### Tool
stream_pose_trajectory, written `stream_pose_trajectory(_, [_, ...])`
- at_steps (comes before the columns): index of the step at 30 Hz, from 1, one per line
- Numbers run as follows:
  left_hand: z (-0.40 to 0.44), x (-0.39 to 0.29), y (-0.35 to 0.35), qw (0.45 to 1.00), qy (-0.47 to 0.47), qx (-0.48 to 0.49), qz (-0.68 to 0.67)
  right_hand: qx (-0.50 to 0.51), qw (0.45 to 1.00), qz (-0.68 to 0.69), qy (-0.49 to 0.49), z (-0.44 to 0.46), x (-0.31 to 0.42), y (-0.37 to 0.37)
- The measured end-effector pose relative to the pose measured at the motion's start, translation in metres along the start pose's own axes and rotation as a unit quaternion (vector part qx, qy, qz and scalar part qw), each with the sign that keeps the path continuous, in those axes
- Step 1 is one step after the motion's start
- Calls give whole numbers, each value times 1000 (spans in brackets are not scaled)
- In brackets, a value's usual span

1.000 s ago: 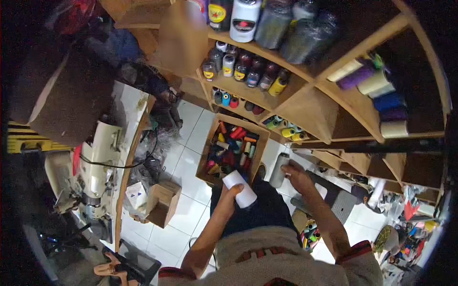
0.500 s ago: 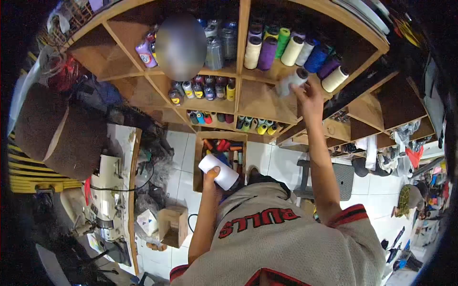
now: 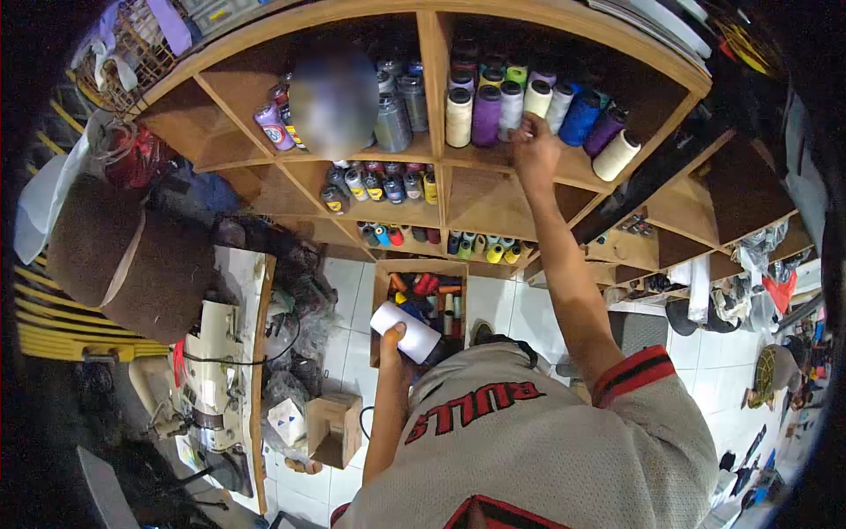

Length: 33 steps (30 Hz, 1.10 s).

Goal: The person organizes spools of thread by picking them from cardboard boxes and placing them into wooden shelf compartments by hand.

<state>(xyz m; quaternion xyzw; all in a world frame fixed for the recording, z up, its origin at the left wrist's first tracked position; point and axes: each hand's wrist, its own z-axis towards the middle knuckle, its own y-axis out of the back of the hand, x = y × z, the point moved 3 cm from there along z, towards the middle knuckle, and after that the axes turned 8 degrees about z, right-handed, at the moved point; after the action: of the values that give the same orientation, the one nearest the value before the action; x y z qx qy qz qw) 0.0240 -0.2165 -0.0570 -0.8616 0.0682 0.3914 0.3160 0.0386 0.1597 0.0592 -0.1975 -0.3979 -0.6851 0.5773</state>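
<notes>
Near half past six in the view, the left hand [image 3: 394, 339] was wrapped round a white thread cone [image 3: 414, 335], by the cardboard box [image 3: 421, 265] of spools [image 3: 426, 284]. Between one and two o'clock, the right hand [image 3: 535, 145], fingers bent, was at the shelf [image 3: 573, 166] before a cream cone [image 3: 538, 99] and pale grey cone [image 3: 510, 108]; its grip could not be told.

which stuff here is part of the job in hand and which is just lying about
Part of the job, it seems:
white roll in the left hand
thread cones on the upper shelf, with the right hand at them

Just lying about, apparently:
sewing machine
small open carton on the floor
grey chair, partly hidden
</notes>
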Motion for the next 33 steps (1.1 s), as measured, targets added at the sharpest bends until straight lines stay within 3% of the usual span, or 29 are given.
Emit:
stream_pose_trajectory(5, [3, -5, -3, 1000, 10, 5, -4, -1, 994, 110, -6, -4, -22, -5])
stream_pose_trajectory(6, [3, -7, -4, 1000, 15, 7, -3, 12, 1000, 7, -19, -2, -28, -7])
stream_pose_trajectory(9, [2, -9, -10, 999, 26, 8, -19, 3, 999, 26, -43, -9, -39, -6])
stream_pose_trajectory(10, [4, -10, -10, 1000, 19, 11, -20, 12, 1000, 13, -8, -11, -27, 5])
stream_pose_trajectory(13, [11, -17, -18, 1000, 8, 11, -27, 134, 987, 73, -40, -39, -2, 19])
stream_pose_trajectory(15, [20, -15, -21, 999, -6, 34, -23, 398, 907, 89, -105, -81, 55, 36])
stream_pose_trajectory(16, [25, -12, -22, 1000, -3, 29, -2, 492, 853, 109, -138, -109, 73, 42])
stream_pose_trajectory(18, [23, -21, -44, 996, -35, 42, 67, 637, 760, 74, -111, -146, 104, 52])
stream_pose_trajectory(19, [22, -26, -55, 992, -50, 50, 103, 566, 805, 159, -72, -168, 101, 55])
stream_pose_trajectory(21, [23, -31, -67, 980, -58, 102, 163, 555, 824, 108, -22, -172, 104, 56])
stream_pose_trajectory(23, [22, -35, -79, 970, -120, 110, 183, 594, 775, 169, -137, -156, 98, 62])
stream_pose_trajectory(24, [26, -31, -77, 977, -83, 130, 149, 608, 743, 200, -194, -150, 93, 68])
stream_pose_trajectory(27, [28, -27, -84, 973, -40, 227, -24, 485, 684, 387, -384, -136, 72, 80])
stream_pose_trajectory(29, [36, -23, -80, 978, -54, 201, 9, 376, 731, 457, -341, -109, 57, 82])
stream_pose_trajectory(31, [20, -35, -91, 979, -60, 183, 64, 299, 870, 314, -234, -68, 55, 93])
stream_pose_trajectory(33, [22, -26, -83, 986, -41, 157, 43, 271, 909, 239, -206, -44, 50, 93])
